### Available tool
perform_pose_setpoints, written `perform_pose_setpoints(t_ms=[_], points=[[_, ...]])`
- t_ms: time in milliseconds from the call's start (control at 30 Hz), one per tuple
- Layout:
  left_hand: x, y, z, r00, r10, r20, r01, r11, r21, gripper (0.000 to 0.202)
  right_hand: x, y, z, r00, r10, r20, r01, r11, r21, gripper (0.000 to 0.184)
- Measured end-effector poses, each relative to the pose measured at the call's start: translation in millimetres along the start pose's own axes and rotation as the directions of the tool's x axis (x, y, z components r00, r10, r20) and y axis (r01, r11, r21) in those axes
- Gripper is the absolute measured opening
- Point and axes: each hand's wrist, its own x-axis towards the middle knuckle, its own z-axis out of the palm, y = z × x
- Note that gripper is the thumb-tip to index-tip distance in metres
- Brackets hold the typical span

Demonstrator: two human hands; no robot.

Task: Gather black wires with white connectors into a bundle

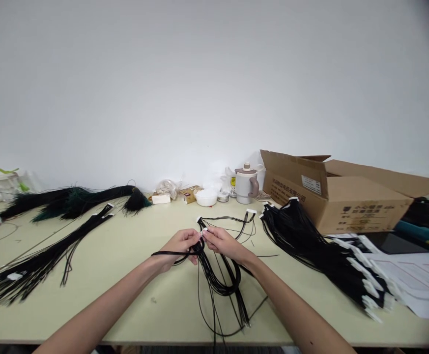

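Observation:
My left hand (179,246) and my right hand (221,243) meet at the middle of the pale green table (133,275), fingers pinched on a small bundle of thin black wires (217,280) with white connectors. The wires loop down from my hands toward the table's front edge. A few loose wires with white plugs (243,219) lie just beyond my hands.
A large pile of black wire harnesses (325,250) lies to the right, next to an open cardboard box (347,196). More black wire bundles (41,260) and dark green-tipped strands (70,201) lie at the left. A mug (245,184), a white bowl (207,196) and small items stand by the wall. Papers (416,280) lie far right.

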Motion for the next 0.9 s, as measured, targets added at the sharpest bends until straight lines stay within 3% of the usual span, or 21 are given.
perform_pose_setpoints(t_ms=[133, 267, 367, 433, 500, 567, 667, 733, 800, 900], points=[[0.0, 4.5, -13.6, 0.998, 0.014, -0.057, -0.013, 1.000, 0.006, 0.038, -7.4, -10.8, -3.3, 0.997, 0.024, 0.074, -0.023, 1.000, -0.022, 0.033], [-0.9, -2.0, -42.8, 0.981, -0.071, -0.181, 0.023, 0.967, -0.255, 0.023, -14.4, -20.0, -19.5, 0.986, 0.085, 0.144, -0.051, 0.973, -0.224, 0.028], [-1.8, -10.5, -52.9, 0.980, -0.114, -0.162, 0.024, 0.881, -0.473, 0.013, -14.3, -22.6, -35.2, 0.999, 0.031, -0.028, -0.039, 0.934, -0.355, 0.025], [-1.2, -14.9, -48.2, 0.979, -0.134, -0.150, 0.024, 0.818, -0.575, 0.008, -11.9, -25.0, -43.7, 0.981, -0.004, -0.196, -0.076, 0.913, -0.400, 0.028], [0.0, -17.0, -36.6, 0.982, -0.146, -0.117, 0.038, 0.769, -0.638, 0.008, -8.3, -29.5, -48.9, 0.935, -0.087, -0.343, -0.075, 0.899, -0.432, 0.029], [0.9, -16.9, -23.0, 0.996, -0.085, -0.035, 0.040, 0.738, -0.674, 0.007, -3.9, -35.0, -50.4, 0.862, -0.251, -0.441, -0.029, 0.843, -0.537, 0.025], [1.9, -15.2, -7.6, 0.996, 0.035, 0.080, 0.032, 0.705, -0.709, 0.010, 2.8, -38.5, -47.4, 0.732, -0.496, -0.467, -0.003, 0.682, -0.731, 0.019], [4.2, -14.6, -2.3, 0.997, 0.057, 0.059, 0.004, 0.683, -0.731, 0.010, 6.2, -34.3, -44.1, 0.674, -0.579, -0.460, 0.000, 0.622, -0.783, 0.019], [8.6, -14.5, 0.5, 0.998, 0.059, 0.003, -0.036, 0.651, -0.758, 0.010, 7.7, -25.8, -40.8, 0.630, -0.622, -0.466, 0.033, 0.620, -0.784, 0.023], [16.6, -13.8, 3.4, 0.997, 0.049, -0.061, -0.079, 0.599, -0.797, 0.008, 4.8, -12.6, -35.5, 0.591, -0.694, -0.411, 0.130, 0.585, -0.801, 0.032]])
